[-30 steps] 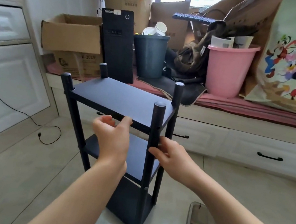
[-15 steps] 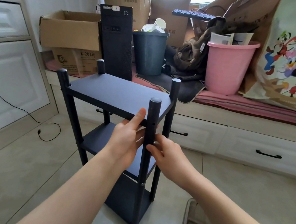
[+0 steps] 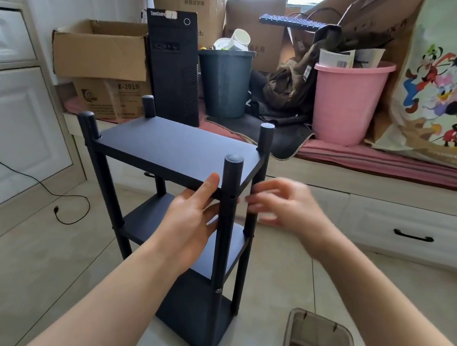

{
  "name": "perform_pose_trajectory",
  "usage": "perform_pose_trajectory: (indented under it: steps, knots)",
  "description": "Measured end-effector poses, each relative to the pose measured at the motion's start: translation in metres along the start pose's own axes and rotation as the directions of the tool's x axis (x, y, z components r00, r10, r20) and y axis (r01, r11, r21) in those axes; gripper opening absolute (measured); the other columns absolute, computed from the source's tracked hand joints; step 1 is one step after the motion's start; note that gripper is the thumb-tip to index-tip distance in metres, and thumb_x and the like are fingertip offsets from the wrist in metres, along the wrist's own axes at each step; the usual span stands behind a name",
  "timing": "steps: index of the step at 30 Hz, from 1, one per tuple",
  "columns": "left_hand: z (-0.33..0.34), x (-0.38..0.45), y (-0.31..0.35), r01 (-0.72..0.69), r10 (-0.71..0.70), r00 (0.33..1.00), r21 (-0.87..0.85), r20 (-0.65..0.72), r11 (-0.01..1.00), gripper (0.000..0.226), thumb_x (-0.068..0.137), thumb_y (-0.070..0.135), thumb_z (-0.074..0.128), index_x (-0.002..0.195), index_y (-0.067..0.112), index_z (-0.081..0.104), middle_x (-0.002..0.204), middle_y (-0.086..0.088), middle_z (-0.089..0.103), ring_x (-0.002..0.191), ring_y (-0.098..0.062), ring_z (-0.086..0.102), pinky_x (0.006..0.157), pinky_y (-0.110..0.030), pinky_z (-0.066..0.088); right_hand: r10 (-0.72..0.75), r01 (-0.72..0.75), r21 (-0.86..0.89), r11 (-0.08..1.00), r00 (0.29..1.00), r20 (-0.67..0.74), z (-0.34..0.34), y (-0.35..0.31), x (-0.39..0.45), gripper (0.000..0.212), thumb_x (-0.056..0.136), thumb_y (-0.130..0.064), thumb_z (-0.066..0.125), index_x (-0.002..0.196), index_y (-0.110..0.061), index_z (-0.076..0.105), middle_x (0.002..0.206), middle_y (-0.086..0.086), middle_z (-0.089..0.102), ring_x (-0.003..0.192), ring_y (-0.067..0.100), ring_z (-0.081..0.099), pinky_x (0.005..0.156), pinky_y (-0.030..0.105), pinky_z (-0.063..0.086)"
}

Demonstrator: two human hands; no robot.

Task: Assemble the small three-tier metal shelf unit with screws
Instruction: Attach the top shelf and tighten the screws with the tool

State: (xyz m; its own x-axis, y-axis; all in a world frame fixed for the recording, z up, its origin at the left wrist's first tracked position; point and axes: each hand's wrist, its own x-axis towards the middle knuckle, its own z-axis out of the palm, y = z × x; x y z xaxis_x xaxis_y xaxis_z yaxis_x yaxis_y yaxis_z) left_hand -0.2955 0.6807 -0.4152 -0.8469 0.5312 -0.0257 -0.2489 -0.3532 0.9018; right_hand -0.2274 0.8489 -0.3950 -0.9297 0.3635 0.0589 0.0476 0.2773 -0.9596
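The black shelf unit (image 3: 176,194) stands upright on the tiled floor (image 3: 13,274). A second ago the right hand (image 3: 281,207) rested against the near post (image 3: 224,231); now it has pulled back, blurred, so whether it holds anything I cannot tell, while the left hand (image 3: 190,223) has slid up, fingers straight, to the top tier's front edge. That post's upper hole looks empty, so a screw probably comes next, perhaps from the tray (image 3: 345,338) at the floor's near right; the cluttered window seat (image 3: 371,164) lies behind.
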Motion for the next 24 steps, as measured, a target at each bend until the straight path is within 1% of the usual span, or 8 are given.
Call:
perform_pose_trajectory:
  steps: [2,4,6,9,13,18,21,24]
  knots:
    - [0.0,0.0,0.0,0.008,-0.008,1.0,-0.007,-0.005,1.0,0.034,0.089,0.041,0.063,0.107,0.012,0.066,0.097,-0.007,0.075,0.099,-0.023,0.074,0.087,-0.041,0.052,-0.083,0.068,-0.064,0.996,0.957,-0.278,-0.013,0.0,0.013,0.016,0.094,-0.006,0.056,0.106,-0.014,0.062,0.101,0.005,0.074,0.085,0.017,0.072,0.072,0.032,0.06]
    - [0.001,0.0,0.0,0.008,-0.008,1.0,-0.009,-0.018,1.0,0.036,0.085,0.043,0.065,0.107,0.014,0.066,0.096,-0.006,0.075,0.098,-0.022,0.074,0.086,-0.04,0.051,-0.195,0.101,-0.253,0.962,0.904,-0.381,-0.011,0.005,0.024,0.03,0.094,-0.009,0.06,0.124,-0.015,0.056,0.11,0.001,0.066,0.084,0.012,0.066,0.068,0.022,0.053]
    - [0.002,0.001,-0.001,0.006,-0.006,1.0,-0.01,-0.02,1.0,0.036,0.082,0.044,0.066,0.104,0.015,0.067,0.095,-0.006,0.075,0.097,-0.022,0.074,0.084,-0.039,0.051,-0.213,0.114,-0.286,0.952,0.915,-0.343,-0.003,0.011,0.035,0.044,0.095,-0.014,0.062,0.137,-0.014,0.048,0.114,-0.002,0.059,0.087,0.01,0.062,0.079,0.023,0.049]
    - [0.002,0.001,-0.001,0.006,-0.006,1.0,-0.007,-0.021,1.0,0.036,0.081,0.044,0.066,0.102,0.015,0.067,0.097,-0.007,0.075,0.098,-0.023,0.074,0.084,-0.039,0.052,-0.017,0.026,0.021,0.999,0.945,-0.326,0.011,0.009,0.053,0.03,0.101,-0.022,0.049,0.129,-0.012,0.055,0.114,0.003,0.064,0.105,0.019,0.061,0.098,0.041,0.051]
    - [0.0,0.0,-0.001,-0.001,0.001,1.0,0.008,-0.015,1.0,0.034,0.081,0.046,0.067,0.097,0.016,0.071,0.1,-0.01,0.076,0.101,-0.025,0.074,0.085,-0.039,0.052,0.079,-0.042,0.115,0.992,0.939,-0.335,0.018,-0.005,0.07,0.036,0.1,-0.05,0.042,0.1,-0.018,0.058,0.093,-0.004,0.06,0.091,0.016,0.057,0.089,0.041,0.048]
    - [-0.001,0.001,-0.001,-0.014,0.014,1.0,0.008,-0.007,1.0,0.032,0.083,0.045,0.066,0.095,0.017,0.075,0.101,-0.009,0.076,0.101,-0.025,0.074,0.084,-0.038,0.051,0.155,-0.12,0.152,0.981,0.958,-0.242,0.028,-0.019,0.086,0.078,0.093,-0.074,0.023,0.132,-0.013,0.05,0.116,-0.001,0.059,0.108,0.019,0.054,0.095,0.039,0.038]
    - [0.001,0.002,-0.001,-0.006,0.006,1.0,-0.01,-0.005,1.0,0.035,0.081,0.045,0.066,0.098,0.015,0.072,0.1,-0.008,0.076,0.101,-0.024,0.074,0.084,-0.037,0.052,0.279,-0.248,0.158,0.956,0.935,-0.221,0.029,-0.026,0.091,0.095,0.082,-0.086,0.017,0.143,-0.018,0.042,0.134,0.005,0.054,0.119,0.028,0.051,0.107,0.053,0.038]
    - [0.001,0.001,-0.001,0.009,-0.009,1.0,-0.045,-0.006,0.999,0.026,0.079,0.045,0.068,0.083,0.02,0.076,0.098,-0.007,0.076,0.101,-0.024,0.074,0.084,-0.036,0.051,0.352,-0.349,0.056,0.936,0.91,-0.22,0.024,-0.033,0.089,0.099,0.078,-0.089,0.011,0.146,-0.022,0.04,0.135,0.005,0.047,0.122,0.033,0.047,0.094,0.052,0.045]
